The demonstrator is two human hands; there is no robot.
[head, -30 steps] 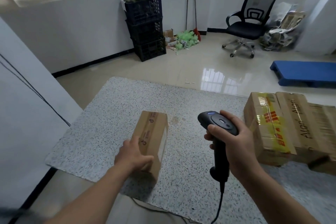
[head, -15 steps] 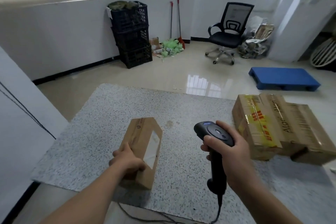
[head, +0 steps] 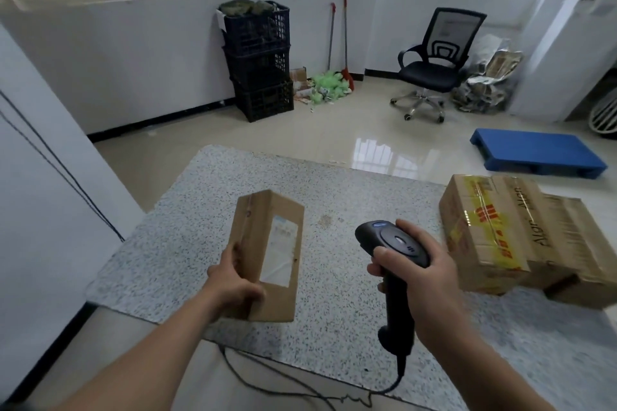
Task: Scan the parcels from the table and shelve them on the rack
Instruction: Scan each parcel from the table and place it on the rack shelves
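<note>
A small brown parcel (head: 270, 250) with a white label on its right face is tilted up on the speckled table (head: 334, 197). My left hand (head: 233, 284) grips its near left end. My right hand (head: 424, 280) holds a black corded barcode scanner (head: 390, 243) by the handle, to the right of the parcel, with its head toward the parcel. A larger cardboard box with yellow tape (head: 490, 237) lies at the table's right, resting against another brown box (head: 581, 250). No rack is in view.
The scanner's cable (head: 300, 387) trails over the table's near edge. On the floor beyond are stacked black crates (head: 260, 60), an office chair (head: 434, 63), a blue pallet (head: 534, 157), brooms and green litter (head: 327, 87). A white wall panel (head: 40, 150) stands at the left.
My left hand has turned the small parcel so its labelled face shows toward the scanner. The camera view has risen, and my right hand keeps the scanner beside the parcel.
</note>
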